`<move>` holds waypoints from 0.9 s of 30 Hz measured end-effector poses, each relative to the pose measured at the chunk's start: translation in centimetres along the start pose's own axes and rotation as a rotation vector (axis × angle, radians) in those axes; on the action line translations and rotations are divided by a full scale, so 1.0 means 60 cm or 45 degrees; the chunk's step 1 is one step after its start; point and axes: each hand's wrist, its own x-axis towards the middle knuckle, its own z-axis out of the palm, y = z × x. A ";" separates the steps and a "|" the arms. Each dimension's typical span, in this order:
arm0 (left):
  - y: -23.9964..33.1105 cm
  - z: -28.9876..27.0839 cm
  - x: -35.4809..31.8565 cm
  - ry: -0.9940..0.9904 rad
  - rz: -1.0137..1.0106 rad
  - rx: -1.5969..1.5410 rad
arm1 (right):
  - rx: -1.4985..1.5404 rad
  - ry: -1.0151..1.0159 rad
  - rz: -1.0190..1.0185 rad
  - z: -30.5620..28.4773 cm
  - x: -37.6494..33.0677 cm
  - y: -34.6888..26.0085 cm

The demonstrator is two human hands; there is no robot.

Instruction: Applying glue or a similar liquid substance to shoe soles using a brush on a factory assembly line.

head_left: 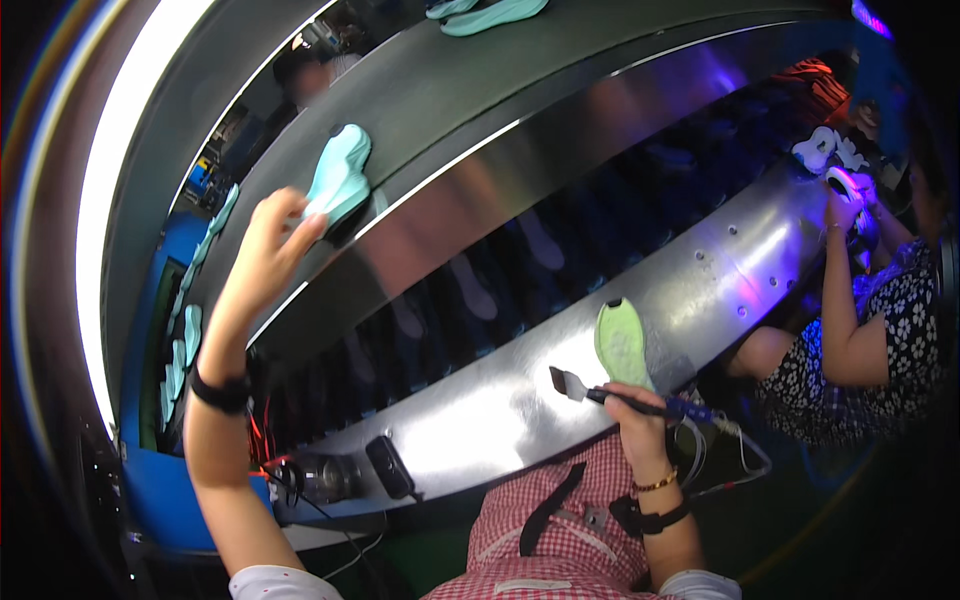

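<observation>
A turquoise shoe sole lies on the dark conveyor belt at the upper left. My left hand reaches up to its near end, thumb and fingers closing on the edge. In my right hand is a flat brush, gripped by its dark handle with the bristles pointing left. Just beyond that hand, a light green shoe sole rests on the shiny metal ledge; its near end is partly hidden by my hand.
More turquoise soles lie farther along the belt and at the far left. Below the belt, a dark recess shows sole shapes. A black device and cables sit by the ledge. A co-worker's arm with white shoes is at right.
</observation>
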 end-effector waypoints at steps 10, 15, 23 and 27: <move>-0.024 0.048 -0.315 0.649 -0.641 -2.184 | 0.070 -0.090 -0.107 0.030 -0.038 0.012; -0.005 0.161 -0.445 0.392 -0.483 -2.257 | 0.002 -0.091 -0.131 0.033 -0.066 0.014; 0.111 0.383 -0.518 -0.303 -0.653 -3.230 | -0.219 -0.325 0.015 0.094 -0.102 0.027; 0.138 0.368 -0.503 -0.114 -0.770 -3.604 | -0.439 -0.546 0.160 0.134 -0.109 0.056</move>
